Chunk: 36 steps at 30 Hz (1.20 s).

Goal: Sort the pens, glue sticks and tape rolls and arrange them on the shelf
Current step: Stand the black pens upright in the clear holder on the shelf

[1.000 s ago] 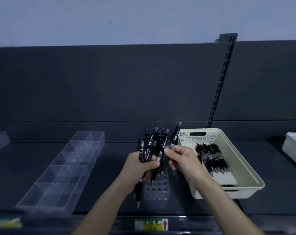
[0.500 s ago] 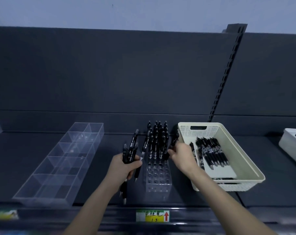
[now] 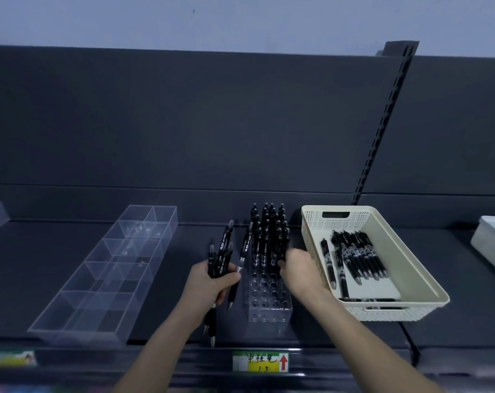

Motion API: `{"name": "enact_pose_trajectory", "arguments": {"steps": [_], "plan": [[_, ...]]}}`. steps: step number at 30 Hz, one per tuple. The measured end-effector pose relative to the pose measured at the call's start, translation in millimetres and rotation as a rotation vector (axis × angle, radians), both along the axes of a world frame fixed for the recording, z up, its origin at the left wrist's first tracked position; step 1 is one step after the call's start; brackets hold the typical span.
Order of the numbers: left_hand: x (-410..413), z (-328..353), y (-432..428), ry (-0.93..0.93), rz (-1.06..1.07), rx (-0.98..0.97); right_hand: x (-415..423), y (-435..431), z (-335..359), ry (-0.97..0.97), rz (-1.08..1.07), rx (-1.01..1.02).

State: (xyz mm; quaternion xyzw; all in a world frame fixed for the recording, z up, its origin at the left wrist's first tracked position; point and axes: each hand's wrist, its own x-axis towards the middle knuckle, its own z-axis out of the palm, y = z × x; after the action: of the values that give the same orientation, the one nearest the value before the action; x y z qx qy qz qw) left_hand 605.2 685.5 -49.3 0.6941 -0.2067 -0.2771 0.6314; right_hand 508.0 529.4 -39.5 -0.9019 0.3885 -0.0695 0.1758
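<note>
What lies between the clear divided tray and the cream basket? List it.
Head view: left hand gripping a bundle of black pens, then a clear holed pen rack, right hand at it.

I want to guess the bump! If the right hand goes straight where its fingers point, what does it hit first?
Most likely the standing pens in the clear holder. The right hand points left and away, fingertips right at that cluster; whether they touch is unclear.

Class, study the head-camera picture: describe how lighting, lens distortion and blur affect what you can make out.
Head view: dim bluish light merges the pens with the dark shelf; the wide-angle lens makes the upright rail lean; the left-edge label is blurred past reading.
</note>
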Motion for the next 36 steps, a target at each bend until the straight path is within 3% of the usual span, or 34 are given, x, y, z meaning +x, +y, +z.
{"name": "enact_pose_trajectory", "arguments": {"steps": [9,12,14,16,18,20,23,31,36], "plan": [[-2,3,0,-0.009,-0.028,-0.028,-9,-1,-2,-0.108,-0.013,0.068],[-3,5,1,-0.012,-0.041,-0.029,-19,7,6,-0.248,-0.042,0.031],[-5,6,0,-0.01,-0.05,-0.039,-24,21,17,-0.424,-0.03,0.127],[-7,8,-1,-0.004,-0.054,-0.054,-22,36,29,-0.55,0.035,0.347],[-9,10,-2,-0.009,-0.073,-0.058,-16,46,35,-0.596,0.12,0.511],[-11,11,-2,-0.023,-0.106,-0.05,-10,47,34,-0.592,0.149,0.536],[-11,12,3,-0.034,-0.128,-0.04,-6,41,29,-0.59,0.1,0.478],[-2,8,23,0.037,-0.112,0.049,0,32,20,-0.473,0.083,0.023],[-3,8,25,0.107,-0.151,0.013,6,34,16,-0.438,0.121,-0.072]]}}
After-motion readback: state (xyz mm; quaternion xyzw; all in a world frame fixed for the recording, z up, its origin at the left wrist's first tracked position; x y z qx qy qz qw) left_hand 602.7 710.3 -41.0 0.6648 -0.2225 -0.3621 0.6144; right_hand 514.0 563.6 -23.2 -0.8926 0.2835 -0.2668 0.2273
